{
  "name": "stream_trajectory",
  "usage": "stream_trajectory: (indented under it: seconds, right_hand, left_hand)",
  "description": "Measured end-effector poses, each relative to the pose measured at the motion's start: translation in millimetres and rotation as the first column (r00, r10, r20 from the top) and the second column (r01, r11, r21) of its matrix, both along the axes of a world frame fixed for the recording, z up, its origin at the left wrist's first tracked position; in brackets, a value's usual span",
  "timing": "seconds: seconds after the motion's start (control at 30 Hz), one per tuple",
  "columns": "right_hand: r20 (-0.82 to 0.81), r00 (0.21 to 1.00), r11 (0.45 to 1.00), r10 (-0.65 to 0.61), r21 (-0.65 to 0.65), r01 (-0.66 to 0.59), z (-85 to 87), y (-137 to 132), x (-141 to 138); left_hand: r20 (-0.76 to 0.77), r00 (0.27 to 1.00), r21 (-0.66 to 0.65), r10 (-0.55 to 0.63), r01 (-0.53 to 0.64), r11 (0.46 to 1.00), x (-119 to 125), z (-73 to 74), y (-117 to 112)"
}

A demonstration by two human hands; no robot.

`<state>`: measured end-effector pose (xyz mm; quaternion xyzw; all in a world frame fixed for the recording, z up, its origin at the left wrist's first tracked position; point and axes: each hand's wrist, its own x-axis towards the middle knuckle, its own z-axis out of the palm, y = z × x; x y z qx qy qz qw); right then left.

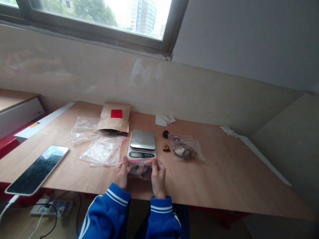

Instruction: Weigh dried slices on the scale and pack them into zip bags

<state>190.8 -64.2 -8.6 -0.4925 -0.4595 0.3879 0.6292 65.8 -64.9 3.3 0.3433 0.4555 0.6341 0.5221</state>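
Between my two hands is a clear zip bag (140,170) with a red seal strip, holding brown and dark dried pieces that look like mushrooms. My left hand (122,173) pinches its upper left corner, and my right hand (158,177) grips the upper right corner. The bag hangs in front of a kitchen scale (143,140), whose metal plate carries nothing. Right of the scale lie a dark dried piece (165,134) and a tan one (166,147). Beside them rest filled zip bags (186,150) with similar pieces.
Flat clear zip bags (102,150) lie left of the scale, with a brown paper pouch (115,118) bearing a red label behind them. A phone (38,169) on a charging cable overhangs the front left table edge. Crumpled white tissue (168,119) lies at the back.
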Motion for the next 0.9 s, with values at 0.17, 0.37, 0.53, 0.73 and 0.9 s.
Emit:
stream_trajectory:
  seconds: [0.17, 0.37, 0.53, 0.73, 0.9]
  right_hand:
    - [-0.140, 0.964, 0.972, 0.228, -0.019, -0.233, 1.9, -2, 6]
    - [-0.031, 0.998, 0.997, 0.047, -0.058, -0.049, 6.8, -2, 10]
    - [-0.025, 0.999, 0.994, -0.022, -0.105, 0.019, 5.0, 0, 15]
    - [-0.080, 0.948, 0.938, -0.307, -0.196, 0.287, 0.4, -3, 62]
    - [-0.083, 0.848, 0.840, -0.524, -0.215, 0.499, 2.3, 16, 141]
  left_hand:
    - [-0.050, 0.981, -0.186, 0.186, -0.192, 0.963, -4, -7.8, 4]
    - [-0.093, 0.979, -0.205, 0.183, -0.199, 0.958, -8, -18.4, 12]
    - [-0.053, 0.999, -0.262, 0.010, -0.023, 0.965, -3, -4.9, 3]
    - [-0.136, 0.953, 0.029, -0.270, 0.277, 0.961, -4, -4.6, 5]
    - [-0.104, 0.979, 0.035, -0.173, 0.177, 0.984, -8, -18.5, 15]
